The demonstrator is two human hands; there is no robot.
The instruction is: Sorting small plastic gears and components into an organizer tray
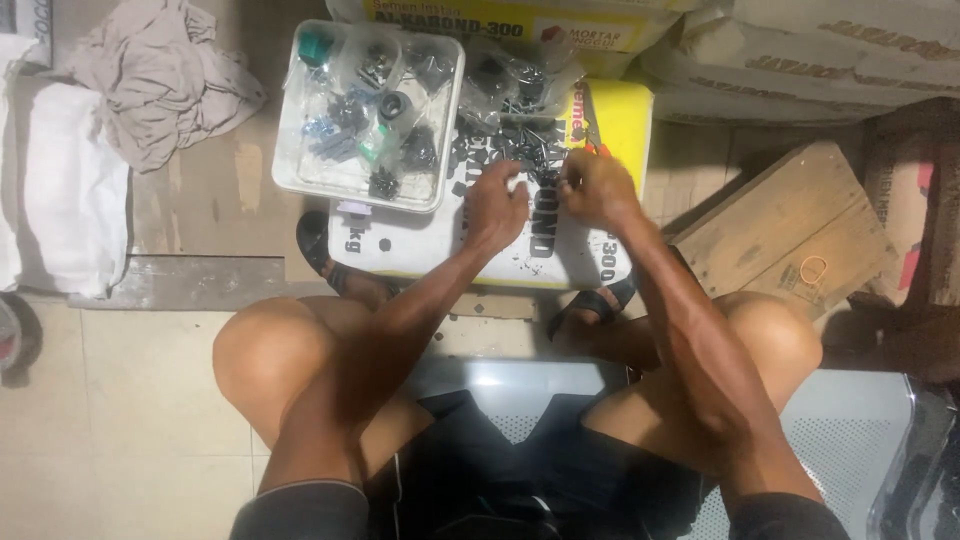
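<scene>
Both hands work over a white and yellow sack (560, 262) lying flat on the floor in front of the seated person's knees. The left hand (497, 205) rests on the sack with its fingers curled toward a scatter of small dark parts (505, 150) spread across the sack's top; whether it pinches one of them cannot be told. The right hand (594, 187) sits just beside it, fingers bent together at the edge of the same scatter, and its grip is likewise too small to make out. Left of the parts, a clear plastic tray (300, 180) holds more small dark pieces and little bags. A crumpled grey cloth (160, 80) lies further left, and a wooden board (790, 225) leans at the right.
</scene>
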